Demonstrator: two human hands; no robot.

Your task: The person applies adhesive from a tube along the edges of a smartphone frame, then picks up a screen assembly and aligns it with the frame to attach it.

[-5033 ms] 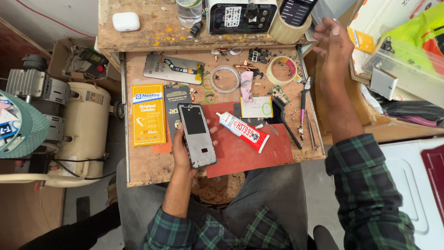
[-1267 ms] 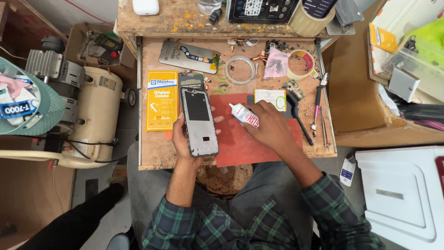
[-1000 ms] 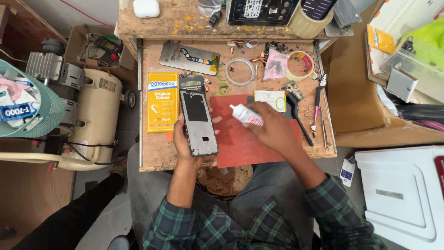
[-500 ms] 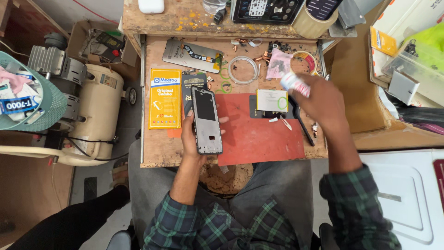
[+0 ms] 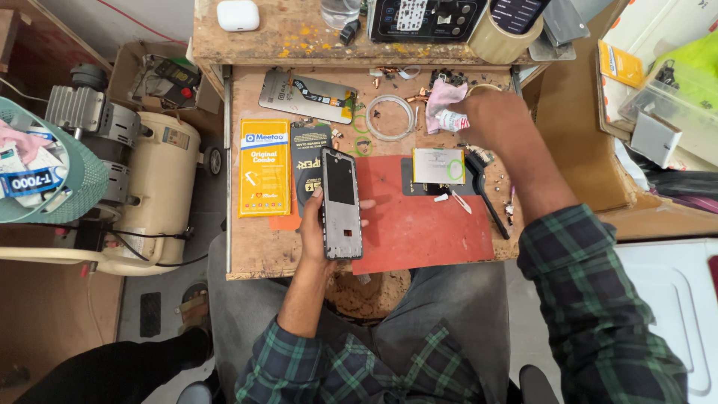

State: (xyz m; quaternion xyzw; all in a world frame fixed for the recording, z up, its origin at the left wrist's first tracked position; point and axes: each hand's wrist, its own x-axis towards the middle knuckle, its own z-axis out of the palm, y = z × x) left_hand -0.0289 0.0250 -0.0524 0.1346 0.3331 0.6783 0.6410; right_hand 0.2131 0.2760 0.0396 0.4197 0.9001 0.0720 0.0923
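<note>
My left hand (image 5: 323, 221) holds a dark phone frame (image 5: 342, 202) upright over the near left part of the red mat (image 5: 426, 224). My right hand (image 5: 499, 123) reaches to the far right of the wooden bench and grips a small white glue tube (image 5: 451, 120) with red print, next to a pink cloth (image 5: 445, 95). A small white cap (image 5: 441, 197) and a thin tool lie on the mat between the hands. A white battery-like square (image 5: 437, 164) sits on a dark pad at the mat's far edge.
A yellow packet (image 5: 264, 167), a black packet (image 5: 308, 150), a phone back panel (image 5: 308, 96), a clear ring of tubing (image 5: 388, 117) and a black brush (image 5: 488, 193) lie on the bench. A tape roll (image 5: 502, 37) and white case (image 5: 238, 14) sit on the upper shelf. A cream compressor (image 5: 153, 187) stands left.
My right hand picked the glue tube off the red mat and carried it up to the bench's far right, by the pink cloth. The left hand kept holding the phone frame.
</note>
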